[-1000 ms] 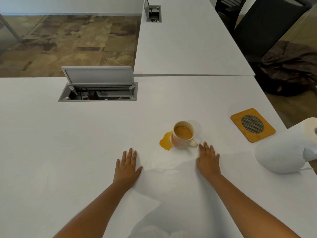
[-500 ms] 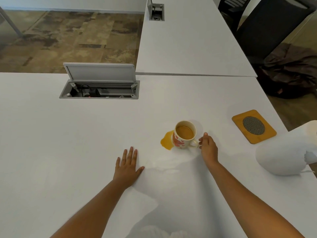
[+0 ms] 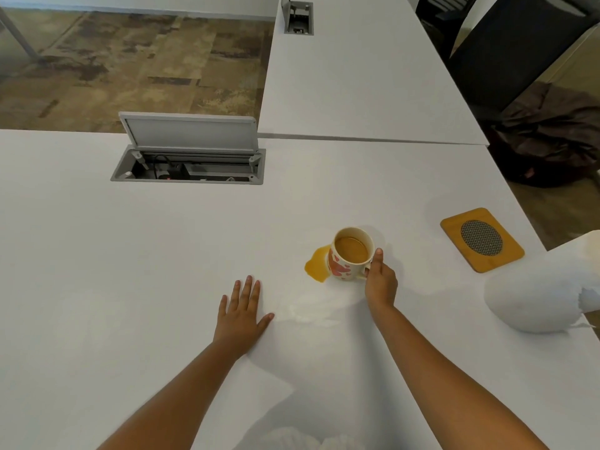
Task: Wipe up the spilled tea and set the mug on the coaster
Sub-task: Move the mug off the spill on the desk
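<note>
A cream mug (image 3: 348,258) with red hearts, full of tea, stands upright on the white table (image 3: 162,254). A small amber puddle of spilled tea (image 3: 316,265) lies against its left side. My right hand (image 3: 380,280) grips the mug by its handle, thumb up at the rim. Flat on the table, fingers spread, my left hand (image 3: 242,311) rests well to the left of the puddle and holds nothing. The square bamboo coaster (image 3: 481,239) with a round mesh centre lies to the right of the mug.
A roll of white paper towel (image 3: 545,289) lies at the right table edge, below the coaster. An open cable box (image 3: 190,157) with a raised lid sits in the table at the back left. A second white table adjoins behind. Dark chairs and a bag stand at the right.
My right hand went from lying flat on the table below the mug to gripping the mug's handle. The left hand stayed flat in place.
</note>
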`<action>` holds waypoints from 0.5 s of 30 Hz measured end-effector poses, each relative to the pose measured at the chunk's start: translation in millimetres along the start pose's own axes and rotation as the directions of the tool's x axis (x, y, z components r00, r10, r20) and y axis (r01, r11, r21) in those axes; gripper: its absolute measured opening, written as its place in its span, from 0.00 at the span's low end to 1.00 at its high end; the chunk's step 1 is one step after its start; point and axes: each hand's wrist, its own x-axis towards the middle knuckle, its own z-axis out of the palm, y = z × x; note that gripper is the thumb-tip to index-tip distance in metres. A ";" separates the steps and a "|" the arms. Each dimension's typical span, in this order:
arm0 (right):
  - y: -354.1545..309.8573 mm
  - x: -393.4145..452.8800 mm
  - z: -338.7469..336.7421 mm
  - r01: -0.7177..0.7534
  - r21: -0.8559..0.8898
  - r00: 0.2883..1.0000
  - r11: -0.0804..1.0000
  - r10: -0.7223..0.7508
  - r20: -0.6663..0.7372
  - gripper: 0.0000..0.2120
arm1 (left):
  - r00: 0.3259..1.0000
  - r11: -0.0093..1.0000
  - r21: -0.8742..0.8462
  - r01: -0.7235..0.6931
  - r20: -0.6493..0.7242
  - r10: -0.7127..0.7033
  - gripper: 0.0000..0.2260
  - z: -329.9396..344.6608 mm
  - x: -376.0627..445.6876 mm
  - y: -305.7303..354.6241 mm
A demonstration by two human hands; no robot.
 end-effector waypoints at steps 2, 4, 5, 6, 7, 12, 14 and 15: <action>-1.0 -1.2 0.7 -0.014 0.044 1.000 0.999 0.015 -0.014 0.28 | 1.000 1.000 -0.007 -0.010 -0.010 0.010 0.47 1.6 0.1 -0.9; -1.6 -3.4 1.6 -0.011 0.068 0.999 0.998 0.013 -0.034 0.27 | 0.999 0.999 -0.030 -0.017 -0.029 0.016 0.47 4.2 0.3 -1.9; -1.3 -4.8 2.3 -0.002 0.074 0.999 0.997 0.005 -0.038 0.27 | 0.999 0.999 -0.030 -0.018 -0.040 0.016 0.46 5.3 0.4 -2.6; -1.5 -6.8 2.6 0.002 0.084 0.999 0.996 0.001 -0.037 0.27 | 0.999 1.000 -0.023 -0.017 -0.050 0.016 0.46 6.0 0.2 -3.2; -1.6 -8.7 2.5 0.000 0.102 1.000 0.995 0.003 -0.029 0.27 | 0.998 1.000 -0.018 -0.017 -0.060 0.016 0.46 6.5 -0.4 -3.5; -1.6 -12.3 2.9 -0.046 0.214 0.999 0.976 0.050 -0.012 0.24 | 0.996 0.999 -0.047 -0.023 -0.090 0.018 0.45 9.1 -1.3 -4.8; -1.0 -11.7 2.7 -0.058 0.243 0.998 0.968 0.064 -0.019 0.22 | 0.995 0.998 -0.052 -0.031 -0.093 0.026 0.44 11.5 -0.3 -5.4; -0.9 -11.3 2.6 -0.063 0.253 0.998 0.965 0.069 -0.014 0.21 | 0.995 0.998 -0.057 -0.032 -0.095 0.027 0.44 12.2 0.4 -5.8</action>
